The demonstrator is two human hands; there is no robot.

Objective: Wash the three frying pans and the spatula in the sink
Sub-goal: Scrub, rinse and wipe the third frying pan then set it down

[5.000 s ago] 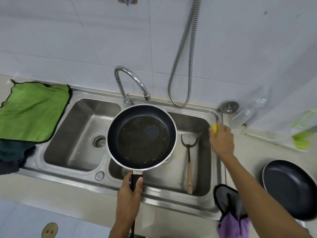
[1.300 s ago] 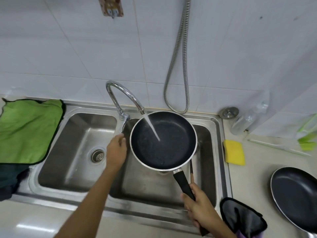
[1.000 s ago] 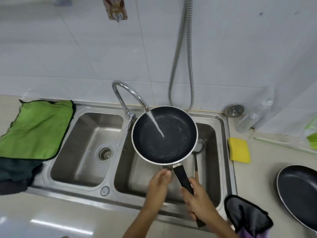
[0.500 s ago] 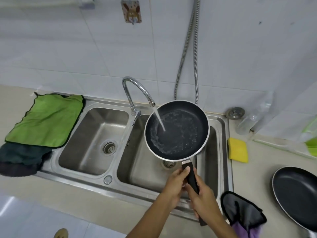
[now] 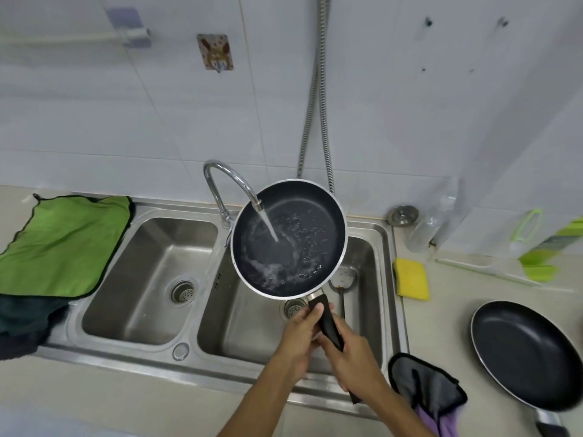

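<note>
The left hand (image 5: 299,339) and right hand (image 5: 353,361) both grip the black handle (image 5: 326,323) of the pan (image 5: 290,238), held over the right sink (image 5: 252,335) under the tap (image 5: 220,171) — it looks hard, wet and heavy with water, so the handle is the place to hold

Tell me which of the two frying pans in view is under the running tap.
The pan held by its handle over the right basin: tap water pours into it. The other pan sits on the counter, away from the water.

Black pan (image 5: 315,222) under running tap (image 5: 227,175); spatula (image 5: 344,279) in basin (image 5: 246,326); second pan (image 5: 523,354) on counter (image 5: 441,326).
</note>
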